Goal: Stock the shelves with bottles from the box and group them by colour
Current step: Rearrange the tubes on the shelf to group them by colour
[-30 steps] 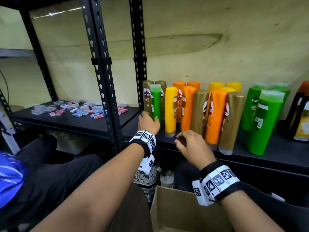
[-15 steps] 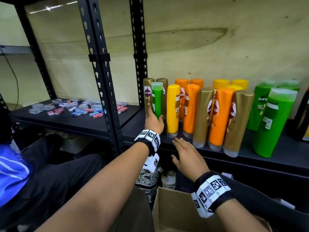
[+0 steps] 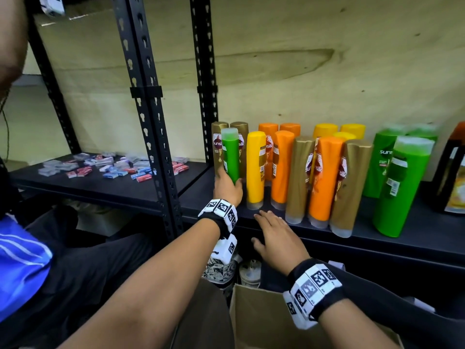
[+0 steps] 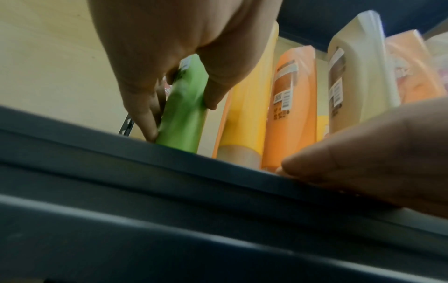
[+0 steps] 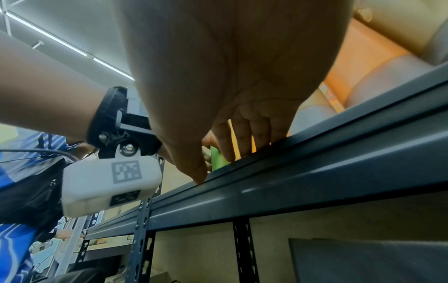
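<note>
My left hand (image 3: 227, 186) grips a slim green bottle (image 3: 231, 154) that stands cap-down at the left end of the black shelf (image 3: 377, 233), in front of two gold bottles (image 3: 218, 147). In the left wrist view fingers and thumb pinch the green bottle (image 4: 184, 113) near its base. To its right stand a yellow bottle (image 3: 255, 170), orange bottles (image 3: 283, 170), gold bottles (image 3: 300, 180) and large green bottles (image 3: 400, 187). My right hand (image 3: 273, 235) lies flat and open on the shelf's front edge, holding nothing; its fingers (image 5: 242, 139) rest on the lip.
A cardboard box (image 3: 254, 316) sits below my right wrist. Black perforated uprights (image 3: 148, 117) divide this bay from the left shelf (image 3: 83, 190), scattered with small packets (image 3: 110, 168). A dark bottle (image 3: 453, 172) stands at far right. Another person in blue (image 3: 20, 268) sits at left.
My right hand has uncurled and dropped from in front of the orange bottles onto the shelf's front edge. My left hand has stayed on the green bottle.
</note>
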